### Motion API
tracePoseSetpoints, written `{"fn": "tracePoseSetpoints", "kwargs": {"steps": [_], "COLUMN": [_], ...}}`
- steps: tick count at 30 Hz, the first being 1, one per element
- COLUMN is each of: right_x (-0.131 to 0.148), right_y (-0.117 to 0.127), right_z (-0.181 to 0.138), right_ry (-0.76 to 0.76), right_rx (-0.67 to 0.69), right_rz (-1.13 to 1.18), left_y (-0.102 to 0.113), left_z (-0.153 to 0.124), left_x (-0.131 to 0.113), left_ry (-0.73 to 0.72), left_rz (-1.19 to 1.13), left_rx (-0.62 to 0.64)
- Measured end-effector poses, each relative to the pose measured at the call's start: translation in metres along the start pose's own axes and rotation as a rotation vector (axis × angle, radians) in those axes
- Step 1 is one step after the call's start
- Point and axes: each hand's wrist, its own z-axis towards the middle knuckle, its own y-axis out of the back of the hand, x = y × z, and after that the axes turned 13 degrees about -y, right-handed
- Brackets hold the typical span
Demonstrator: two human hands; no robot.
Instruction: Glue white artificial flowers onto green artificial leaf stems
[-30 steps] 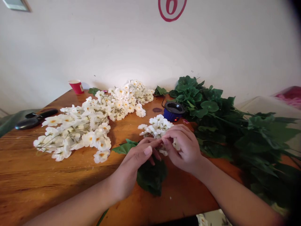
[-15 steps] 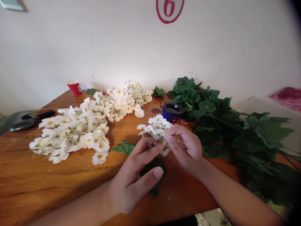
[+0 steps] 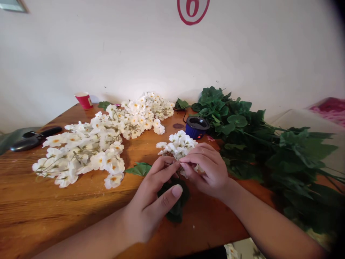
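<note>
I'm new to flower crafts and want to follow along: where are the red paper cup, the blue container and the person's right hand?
Red paper cup (image 3: 84,101): head view, on the cup's red side.
Blue container (image 3: 192,132): head view, on its outer wall.
Right hand (image 3: 207,172): head view, on the back of the hand.

A small bunch of white flowers (image 3: 178,144) with yellow middles sits near dark green leaves (image 3: 174,205) on the wooden bench (image 3: 54,205).

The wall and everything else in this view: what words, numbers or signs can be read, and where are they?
"6": a red numeral inside a red ring on the white wall.
Red paper cup: a small pale label, too small to read.
Nothing else readable shows.
</note>
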Motion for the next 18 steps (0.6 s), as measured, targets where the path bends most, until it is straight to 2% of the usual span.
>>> {"fn": "tracePoseSetpoints", "kwargs": {"steps": [5, 8, 13, 18], "right_x": [-0.003, -0.003, -0.001, 0.003], "right_y": [0.002, 0.001, -0.005, -0.009], "right_z": [-0.001, -0.001, -0.003, -0.007], "right_ry": [0.088, 0.069, -0.130, -0.330], "right_rx": [0.042, 0.057, 0.107, 0.164], "right_rz": [-0.127, -0.149, -0.037, 0.074], "left_y": [-0.001, -0.001, -0.002, -0.005], "left_z": [0.000, 0.001, 0.001, -0.001], "left_x": [0.002, 0.002, 0.002, 0.003], "left_ry": [0.019, 0.040, 0.043, 0.132], "left_rz": [-0.014, -0.003, -0.015, -0.069], "left_rx": [-0.035, -0.065, -0.106, -0.189]}}
